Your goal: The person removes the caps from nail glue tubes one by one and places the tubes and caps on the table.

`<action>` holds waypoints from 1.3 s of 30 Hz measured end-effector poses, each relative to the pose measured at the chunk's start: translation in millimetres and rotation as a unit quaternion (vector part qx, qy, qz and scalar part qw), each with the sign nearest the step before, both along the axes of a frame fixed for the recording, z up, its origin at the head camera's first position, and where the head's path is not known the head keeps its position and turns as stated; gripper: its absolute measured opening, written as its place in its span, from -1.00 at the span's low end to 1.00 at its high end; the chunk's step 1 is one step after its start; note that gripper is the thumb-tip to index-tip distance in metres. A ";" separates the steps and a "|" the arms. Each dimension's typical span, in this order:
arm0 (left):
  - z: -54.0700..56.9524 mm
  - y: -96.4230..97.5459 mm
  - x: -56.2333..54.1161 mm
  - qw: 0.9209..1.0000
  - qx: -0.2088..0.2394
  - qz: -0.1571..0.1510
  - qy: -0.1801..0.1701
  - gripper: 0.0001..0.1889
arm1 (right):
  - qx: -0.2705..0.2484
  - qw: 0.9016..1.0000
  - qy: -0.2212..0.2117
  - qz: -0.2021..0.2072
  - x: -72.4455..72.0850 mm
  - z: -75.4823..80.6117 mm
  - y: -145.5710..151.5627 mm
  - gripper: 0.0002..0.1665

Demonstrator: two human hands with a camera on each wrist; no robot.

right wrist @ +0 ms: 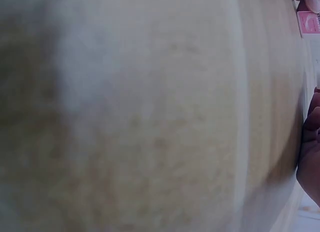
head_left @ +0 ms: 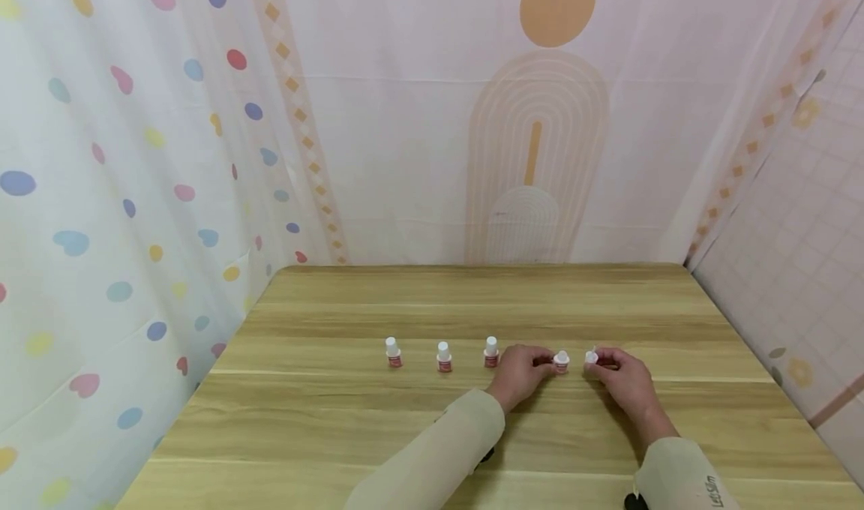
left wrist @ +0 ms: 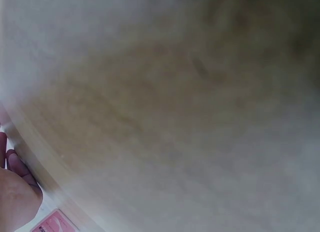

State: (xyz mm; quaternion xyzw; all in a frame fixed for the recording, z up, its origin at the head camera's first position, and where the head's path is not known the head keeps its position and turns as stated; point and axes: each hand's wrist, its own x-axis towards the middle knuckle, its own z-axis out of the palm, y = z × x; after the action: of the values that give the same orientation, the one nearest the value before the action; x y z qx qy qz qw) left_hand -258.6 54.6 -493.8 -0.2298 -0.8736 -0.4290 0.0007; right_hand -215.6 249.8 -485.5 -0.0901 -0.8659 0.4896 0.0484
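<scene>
In the head view my left hand [head_left: 521, 373] pinches a small white bottle [head_left: 561, 361] with a pink label, upright on the table, its top without the tall cap. Just to its right, my right hand [head_left: 626, 382] holds a small white cap [head_left: 591, 357] between thumb and fingers; a thin white piece sticks up from it. Cap and bottle are apart. The left wrist view shows part of my left hand [left wrist: 19, 199] beside a pink label [left wrist: 54, 223]. At the right wrist view's edge are my right hand [right wrist: 311, 157] and the bottle's pink label [right wrist: 309, 23].
To the left of my hands, three capped white bottles with pink labels stand upright in a loose row: one at the left [head_left: 394, 352], one in the middle [head_left: 443, 357], one near my left hand [head_left: 491, 352]. The wooden table [head_left: 324, 420] meets patterned curtains [head_left: 405, 157] behind.
</scene>
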 end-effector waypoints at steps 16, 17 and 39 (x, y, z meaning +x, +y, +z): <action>3.4 -0.6 1.6 1.000 0.004 -0.007 -0.018 -0.71 | 0.027 0.999 -0.005 0.017 0.4 -2.3 0.4 -0.57; 3.5 -0.7 1.8 1.000 0.006 -0.007 -0.020 -0.71 | 0.028 0.999 -0.004 0.018 0.5 -2.4 0.6 -0.58; 6.1 -3.1 6.2 0.999 0.019 -0.008 -0.050 -0.70 | 0.076 0.996 0.002 0.042 0.8 -1.7 -0.2 -0.67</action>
State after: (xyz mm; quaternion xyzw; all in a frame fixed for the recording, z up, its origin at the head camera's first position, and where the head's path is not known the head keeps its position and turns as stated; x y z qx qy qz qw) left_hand -252.4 51.5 -487.7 -0.2155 -0.8623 -0.4562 -0.0421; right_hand -214.8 249.6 -487.3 -0.0484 -0.9037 0.4238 0.0361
